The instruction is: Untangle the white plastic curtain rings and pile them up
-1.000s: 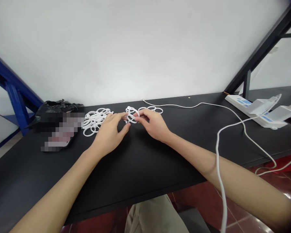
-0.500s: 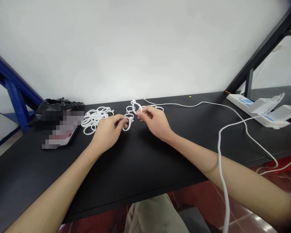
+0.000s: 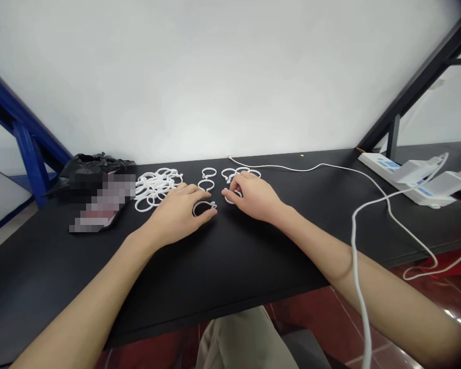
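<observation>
White plastic curtain rings, each with a small eyelet, lie on the black table. My left hand [image 3: 180, 212] is open, its thumb and fingers spread around one white curtain ring [image 3: 195, 204] that rests on the tabletop. To the right, my right hand [image 3: 255, 197] has its fingers curled, with thumb and fingertips on another ring [image 3: 226, 193], partly hidden by the hand. Beyond the hands lie a ring [image 3: 206, 180] and a farther ring [image 3: 209, 169] on the left, and a pair of rings [image 3: 243, 168] on the right. A heaped pile of rings [image 3: 153, 185] sits left of my left hand.
A blurred-out flat item [image 3: 100, 210] and a crumpled black plastic bag [image 3: 92, 165] lie at the left. At the right, a white power strip [image 3: 407, 177] holds plugged-in adapters. A white cable [image 3: 352, 246] crosses over my right forearm. Behind the table [image 3: 200, 277] stands a white wall [image 3: 230, 77].
Both rings, raised in my hands before, are now lower, at the tabletop. My left fingers have opened from a pinch around their ring. My right hand has come down and slightly nearer.
</observation>
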The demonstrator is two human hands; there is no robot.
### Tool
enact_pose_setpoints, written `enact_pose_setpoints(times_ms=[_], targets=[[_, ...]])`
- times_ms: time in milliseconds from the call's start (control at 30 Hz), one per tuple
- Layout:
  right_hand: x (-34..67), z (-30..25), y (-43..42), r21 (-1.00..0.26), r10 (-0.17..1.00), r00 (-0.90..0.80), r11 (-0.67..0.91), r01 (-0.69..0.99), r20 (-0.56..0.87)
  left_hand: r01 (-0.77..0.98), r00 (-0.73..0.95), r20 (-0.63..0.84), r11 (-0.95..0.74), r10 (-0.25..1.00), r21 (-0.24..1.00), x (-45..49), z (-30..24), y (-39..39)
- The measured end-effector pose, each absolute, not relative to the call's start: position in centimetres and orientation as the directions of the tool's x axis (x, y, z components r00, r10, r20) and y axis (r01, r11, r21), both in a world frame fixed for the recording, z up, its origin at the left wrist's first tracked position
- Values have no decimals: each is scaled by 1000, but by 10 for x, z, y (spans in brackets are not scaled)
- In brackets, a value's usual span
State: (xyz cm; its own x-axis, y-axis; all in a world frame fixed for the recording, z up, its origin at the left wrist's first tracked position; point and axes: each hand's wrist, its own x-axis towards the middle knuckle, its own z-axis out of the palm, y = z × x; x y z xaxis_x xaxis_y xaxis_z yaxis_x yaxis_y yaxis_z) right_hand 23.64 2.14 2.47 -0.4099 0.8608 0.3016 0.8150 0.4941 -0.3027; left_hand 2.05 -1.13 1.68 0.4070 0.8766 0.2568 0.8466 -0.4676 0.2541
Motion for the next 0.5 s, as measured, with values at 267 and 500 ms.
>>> enact_pose_setpoints(times_ms=[267, 500], targets=[[222, 7, 30, -214, 849, -423, 498, 840, 315, 875, 386, 281, -445, 879, 189, 37, 13, -14], [223, 7, 29, -286, 799, -505, 593, 753, 326, 864, 405, 306, -470, 862, 179, 39, 11, -13]])
